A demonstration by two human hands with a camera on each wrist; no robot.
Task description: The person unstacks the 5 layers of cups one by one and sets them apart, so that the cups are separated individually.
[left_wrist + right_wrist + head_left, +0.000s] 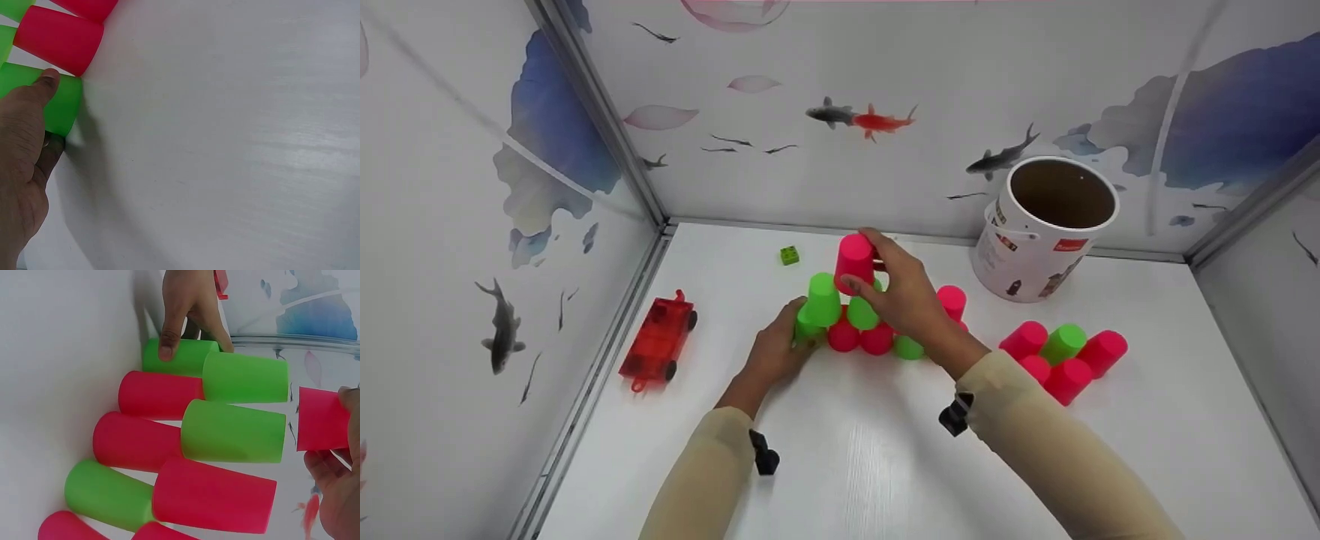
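Observation:
My right hand point(911, 292) grips a pink-red plastic cup point(855, 259), upside down, above the upper row of a stack of cups. At the stack's left end my left hand point(780, 341) holds a green bottom cup point(64, 104), thumb on its near side and fingers behind. Beside that cup stand red cups point(160, 394) and another green one point(101, 489) in the bottom row. Two green cups point(244, 377) and a red cup point(214, 495) show in the upper row. In the head view, my right hand and forearm partly hide the stack.
To the right stands a separate cluster of red cups point(1069, 381) and a green cup point(1063, 343). A white bucket point(1009, 259) is at the back right. A red toy car point(658, 341) lies on the left, and a small green toy brick point(789, 256) near the back wall.

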